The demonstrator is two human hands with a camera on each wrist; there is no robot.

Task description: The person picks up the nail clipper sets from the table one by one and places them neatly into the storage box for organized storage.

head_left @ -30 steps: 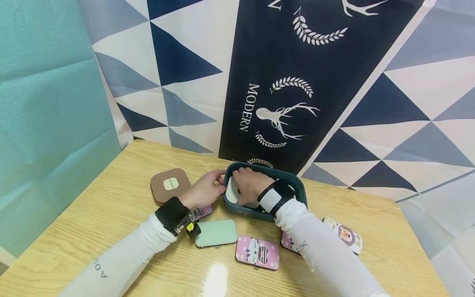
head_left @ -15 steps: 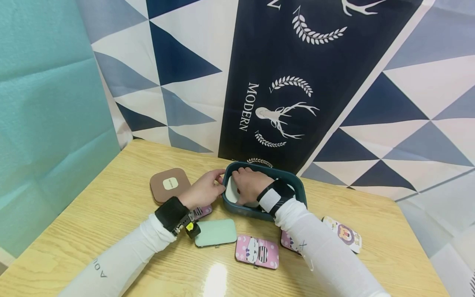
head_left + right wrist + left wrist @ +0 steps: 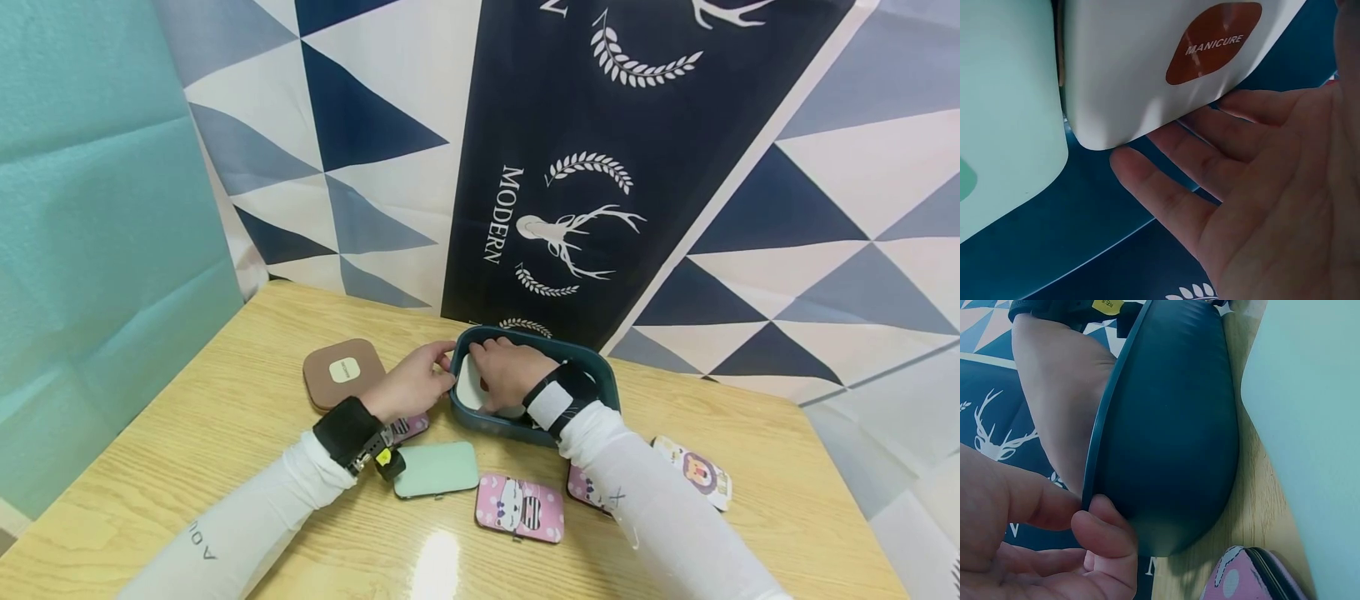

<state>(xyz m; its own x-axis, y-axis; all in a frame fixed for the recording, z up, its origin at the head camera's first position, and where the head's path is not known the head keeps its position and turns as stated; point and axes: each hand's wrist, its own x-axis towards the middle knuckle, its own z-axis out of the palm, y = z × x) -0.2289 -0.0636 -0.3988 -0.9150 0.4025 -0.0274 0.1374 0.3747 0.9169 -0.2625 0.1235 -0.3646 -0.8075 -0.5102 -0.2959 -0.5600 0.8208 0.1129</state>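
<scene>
A dark teal bin [image 3: 491, 425] stands near the back of the table. At its left end my left hand [image 3: 412, 385] pinches the rim, thumb and fingers on either side of the bin's wall [image 3: 1166, 412]. My right hand [image 3: 513, 372] reaches inside and grips a white manicure case [image 3: 470, 388], fingers on the far edge and thumb on the near one. Close up in the right wrist view, the fingers lie along the edge of this case, whose brown label reads MANICURE. Right beside it in the bin is a mint case [image 3: 1004, 94]. My right hand hides much of the interior.
A brown case [image 3: 345, 373] lies left of the bin, partly behind the left hand. In front are a mint case [image 3: 437, 469], a pink cat-print case [image 3: 519, 508] and two partly covered pink ones. A white bear-print case [image 3: 699, 475] lies beyond the right sleeve.
</scene>
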